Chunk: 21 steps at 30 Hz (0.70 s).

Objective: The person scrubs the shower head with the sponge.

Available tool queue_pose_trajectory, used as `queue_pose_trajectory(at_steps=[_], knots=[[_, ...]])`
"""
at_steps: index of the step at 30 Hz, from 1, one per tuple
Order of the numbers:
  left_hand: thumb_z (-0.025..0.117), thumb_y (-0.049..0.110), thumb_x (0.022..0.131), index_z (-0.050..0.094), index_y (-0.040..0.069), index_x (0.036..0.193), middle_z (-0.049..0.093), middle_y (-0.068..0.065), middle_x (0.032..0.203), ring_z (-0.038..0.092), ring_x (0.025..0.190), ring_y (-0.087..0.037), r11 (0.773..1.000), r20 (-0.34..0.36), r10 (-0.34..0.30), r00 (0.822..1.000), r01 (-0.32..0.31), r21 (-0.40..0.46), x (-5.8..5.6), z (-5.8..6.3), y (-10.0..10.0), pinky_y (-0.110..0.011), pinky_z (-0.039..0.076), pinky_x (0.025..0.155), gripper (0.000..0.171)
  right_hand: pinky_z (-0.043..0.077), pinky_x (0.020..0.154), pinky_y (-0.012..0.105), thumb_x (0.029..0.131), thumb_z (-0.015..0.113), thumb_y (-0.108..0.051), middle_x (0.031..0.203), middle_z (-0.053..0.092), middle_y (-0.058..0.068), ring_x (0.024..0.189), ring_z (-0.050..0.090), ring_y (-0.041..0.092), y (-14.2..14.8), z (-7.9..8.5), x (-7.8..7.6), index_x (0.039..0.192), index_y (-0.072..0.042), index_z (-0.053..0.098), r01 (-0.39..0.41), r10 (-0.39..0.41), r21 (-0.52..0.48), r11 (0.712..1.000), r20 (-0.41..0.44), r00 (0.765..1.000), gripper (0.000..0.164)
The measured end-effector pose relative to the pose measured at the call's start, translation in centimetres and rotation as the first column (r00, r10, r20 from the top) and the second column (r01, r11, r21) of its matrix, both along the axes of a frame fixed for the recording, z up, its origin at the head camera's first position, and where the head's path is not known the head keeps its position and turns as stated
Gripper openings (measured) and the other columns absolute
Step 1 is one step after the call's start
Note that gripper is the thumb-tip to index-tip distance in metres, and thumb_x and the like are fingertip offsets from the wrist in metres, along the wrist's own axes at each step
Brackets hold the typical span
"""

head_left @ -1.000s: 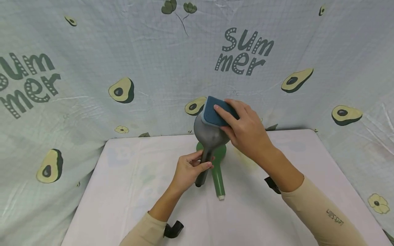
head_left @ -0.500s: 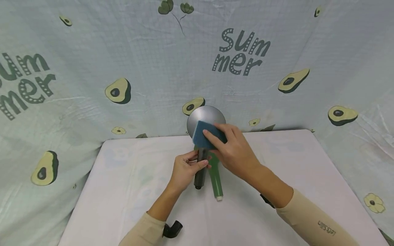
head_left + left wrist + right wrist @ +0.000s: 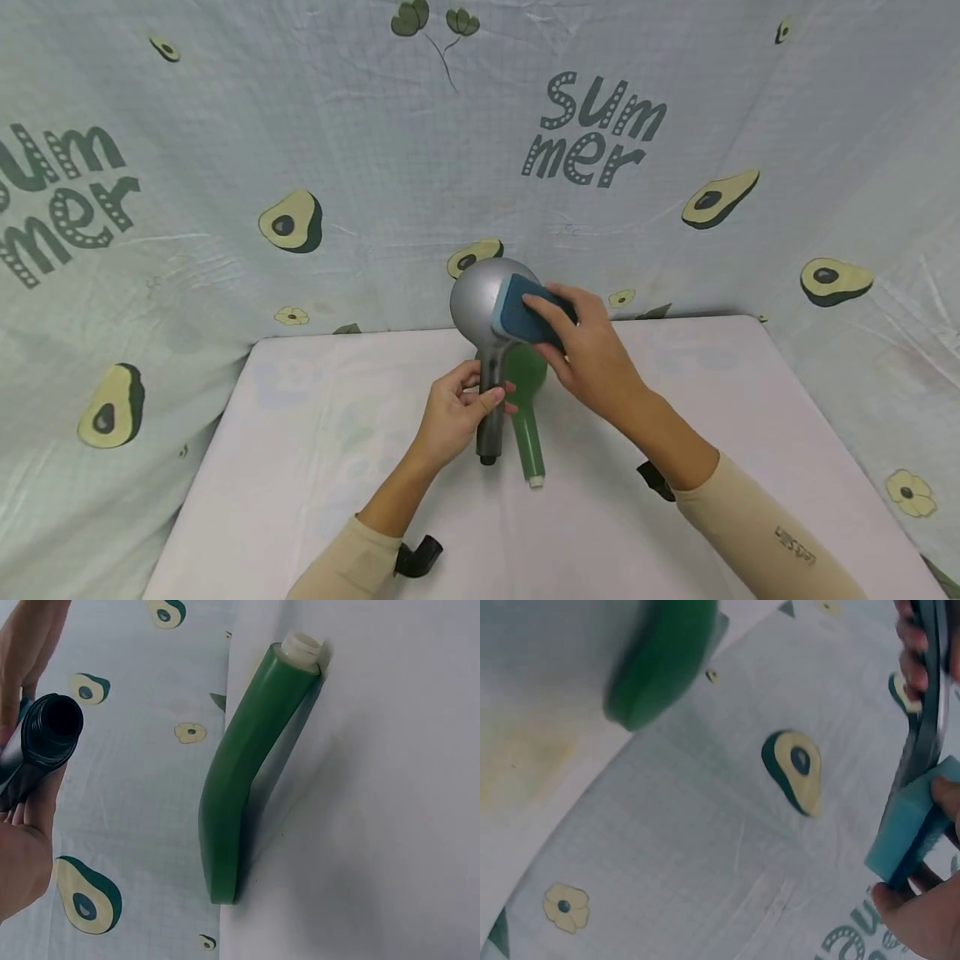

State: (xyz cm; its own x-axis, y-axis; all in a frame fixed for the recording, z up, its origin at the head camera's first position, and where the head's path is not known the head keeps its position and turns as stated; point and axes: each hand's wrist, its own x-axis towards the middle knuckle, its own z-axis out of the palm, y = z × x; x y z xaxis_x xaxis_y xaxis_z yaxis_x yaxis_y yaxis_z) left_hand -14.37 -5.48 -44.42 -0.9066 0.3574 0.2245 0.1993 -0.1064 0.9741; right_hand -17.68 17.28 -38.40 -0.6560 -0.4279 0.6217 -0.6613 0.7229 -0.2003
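A grey shower head (image 3: 480,304) is held up by its dark handle in my left hand (image 3: 455,414), its round back facing me in the head view. My right hand (image 3: 594,348) grips a blue sponge (image 3: 528,310) with the fingers along its edges. The sponge lies against the right side of the round head. In the left wrist view the threaded end of the handle (image 3: 56,724) points toward the camera. The right wrist view shows the light blue side of the sponge (image 3: 907,817) against the shower head. A green shower head (image 3: 528,417) lies on the table behind.
The pale table (image 3: 352,433) carries the green shower head in its middle. Black wrist mounts (image 3: 420,557) show beside both forearms. A hanging cloth (image 3: 390,167) printed with avocados rises at the table's back edge.
The sponge went down over the grey shower head toward the handle, then back up to its right side. The shower head turned slightly; my left hand kept its hold.
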Motion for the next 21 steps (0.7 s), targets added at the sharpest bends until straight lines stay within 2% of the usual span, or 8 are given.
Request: queue_pose_trajectory(at_steps=[4, 7, 12, 17, 21], knots=[[0.063, 0.002, 0.102, 0.054, -0.008, 0.134, 0.068, -0.033, 0.114, 0.078, 0.085, -0.019, 1.0, 0.0, -0.002, 1.0, 0.002, -0.008, 0.2, 0.1, -0.1, -0.028, 0.059, 0.091, 0.035, 0.045, 0.111, 0.06, 0.097, 0.075, -0.02, 0.155, 0.043, 0.021, 0.144, 0.042, 0.042, 0.9, 1.7, -1.9, 0.154, -0.018, 0.048, 0.034, -0.022, -0.069, 0.997, 0.158, 0.987, 0.063], [0.062, 0.001, 0.102, 0.053, -0.009, 0.135, 0.067, -0.034, 0.115, 0.078, 0.085, -0.015, 1.0, -0.003, -0.021, 1.0, 0.021, 0.004, 0.4, 0.2, 0.0, -0.029, 0.059, 0.093, 0.035, 0.044, 0.112, 0.06, 0.098, 0.072, -0.018, 0.157, 0.041, 0.021, 0.145, 0.04, 0.042, 1.3, 2.7, -2.7, 0.156, -0.018, 0.045, 0.045, -0.024, -0.101, 0.994, 0.203, 0.979, 0.064], [0.062, 0.004, 0.103, 0.052, -0.007, 0.135, 0.067, -0.033, 0.114, 0.078, 0.086, -0.018, 0.999, -0.006, -0.04, 0.999, 0.04, 0.014, 0.3, 0.4, 0.0, -0.03, 0.059, 0.093, 0.035, 0.047, 0.106, 0.063, 0.094, 0.077, -0.015, 0.152, 0.042, 0.027, 0.139, 0.041, 0.048, 0.9, 2.5, -2.5, 0.153, -0.018, 0.049, 0.048, -0.035, -0.106, 0.993, 0.115, 0.993, 0.066], [0.061, 0.005, 0.104, 0.051, -0.01, 0.134, 0.067, -0.034, 0.113, 0.078, 0.084, -0.016, 0.999, -0.007, -0.044, 0.999, 0.044, 0.008, 0.0, 0.3, -0.1, -0.028, 0.059, 0.091, 0.035, 0.053, 0.098, 0.061, 0.089, 0.084, -0.019, 0.143, 0.047, 0.03, 0.129, 0.049, 0.049, -0.1, 0.3, -0.6, 0.15, -0.018, 0.052, 0.041, -0.041, -0.075, 0.996, 0.006, 0.999, 0.069], [0.06, 0.006, 0.104, 0.05, -0.011, 0.135, 0.066, -0.035, 0.113, 0.078, 0.083, -0.016, 0.999, -0.016, -0.035, 0.999, 0.035, 0.017, -0.2, 0.4, -0.1, -0.027, 0.06, 0.088, 0.036, 0.055, 0.095, 0.059, 0.086, 0.086, -0.02, 0.139, 0.049, 0.031, 0.124, 0.052, 0.048, -1.0, -1.5, 0.8, 0.148, -0.019, 0.052, 0.0, -0.002, -0.02, 1.0, -0.064, 0.998, 0.07]])
